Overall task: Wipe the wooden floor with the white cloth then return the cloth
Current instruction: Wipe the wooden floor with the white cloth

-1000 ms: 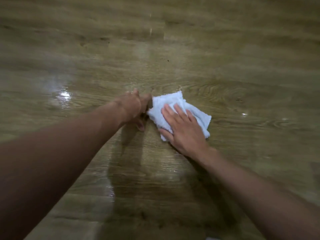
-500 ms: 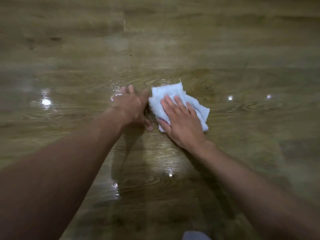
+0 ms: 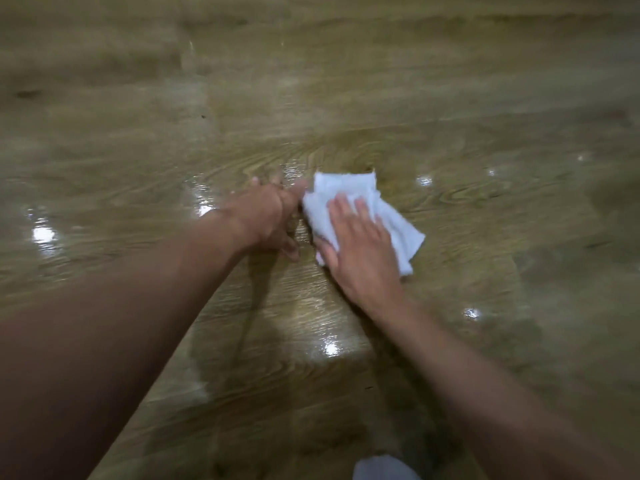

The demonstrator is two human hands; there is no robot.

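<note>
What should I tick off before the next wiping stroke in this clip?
1. Right hand flat on the white cloth: ok.
2. Cloth lying on the wooden floor: ok.
3. Left hand resting on the floor beside the cloth: ok.
4. Left hand apart from the cloth's edge: cannot tell.
5. Cloth returned: not ok, it lies under the right hand.

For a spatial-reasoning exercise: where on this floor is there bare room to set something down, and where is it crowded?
Bare wooden floor lies beyond the white cloth, left of the left hand and right of the cloth. Crowded at centre: the left hand rests beside the cloth, the right hand presses it.
</note>
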